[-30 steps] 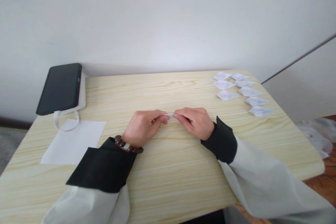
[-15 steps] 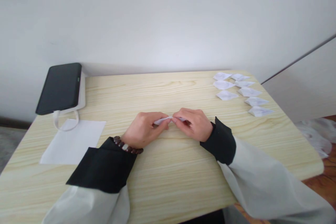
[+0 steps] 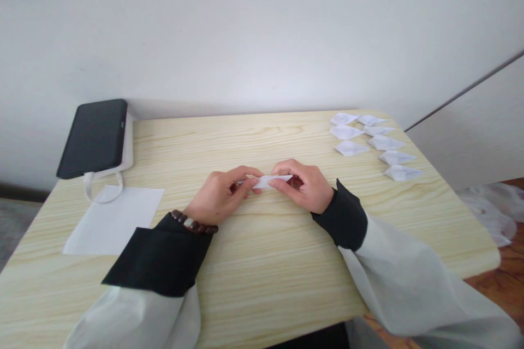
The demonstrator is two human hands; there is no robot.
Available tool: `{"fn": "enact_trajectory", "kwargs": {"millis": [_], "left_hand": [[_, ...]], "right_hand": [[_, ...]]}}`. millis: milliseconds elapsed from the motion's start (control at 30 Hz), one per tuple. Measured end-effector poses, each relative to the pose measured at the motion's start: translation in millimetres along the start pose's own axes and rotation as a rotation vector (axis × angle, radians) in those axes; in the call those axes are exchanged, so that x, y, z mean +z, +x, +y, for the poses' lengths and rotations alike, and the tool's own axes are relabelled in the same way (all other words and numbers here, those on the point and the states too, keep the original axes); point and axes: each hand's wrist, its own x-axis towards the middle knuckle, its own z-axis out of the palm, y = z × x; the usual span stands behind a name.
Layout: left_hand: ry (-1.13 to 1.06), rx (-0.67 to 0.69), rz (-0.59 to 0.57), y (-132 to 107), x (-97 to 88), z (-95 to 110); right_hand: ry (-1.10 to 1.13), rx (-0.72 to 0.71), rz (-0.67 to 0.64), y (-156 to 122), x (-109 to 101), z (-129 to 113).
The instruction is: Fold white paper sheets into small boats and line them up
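A small folded white paper piece point(image 3: 269, 180) is held between both hands over the middle of the light wooden table point(image 3: 262, 262). My left hand point(image 3: 219, 196), with a dark bead bracelet at the wrist, pinches its left end. My right hand point(image 3: 303, 185) pinches its right end with thumb and fingers. Both hands rest low, close to the tabletop. Most of the paper is covered by my fingers.
Several folded white paper shapes point(image 3: 374, 144) lie in two rows at the table's far right corner. A flat white sheet point(image 3: 114, 220) lies at the left. Behind it a dark phone point(image 3: 94, 137) sits on a white bag with a loop handle. A wall stands behind the table.
The paper piece has been drawn out wider between my hands, and more of it shows. My hands have shifted slightly apart and a little toward the wall.
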Motion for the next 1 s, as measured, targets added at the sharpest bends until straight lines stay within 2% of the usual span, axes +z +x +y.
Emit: {"fn": "enact_trajectory", "kwargs": {"millis": [200,433,700,1000], "left_hand": [[0.221,0.102,0.107,-1.2,-0.1,-4.6],[0.281,0.215,0.117,-0.8,-2.9,-2.3],[0.322,0.163,0.140,-2.2,-1.1,-4.7],[0.343,0.171,0.125,-2.9,-2.2,-2.5]], "right_hand": [[-0.096,-0.062,-0.035,-2.2,-2.3,4.6],[-0.052,-0.078,-0.078,-1.4,-1.5,4.9],[-0.071,-0.118,-0.074,-0.5,-1.8,5.3],[-0.183,-0.105,-0.104,-1.0,-2.0,0.2]]}}
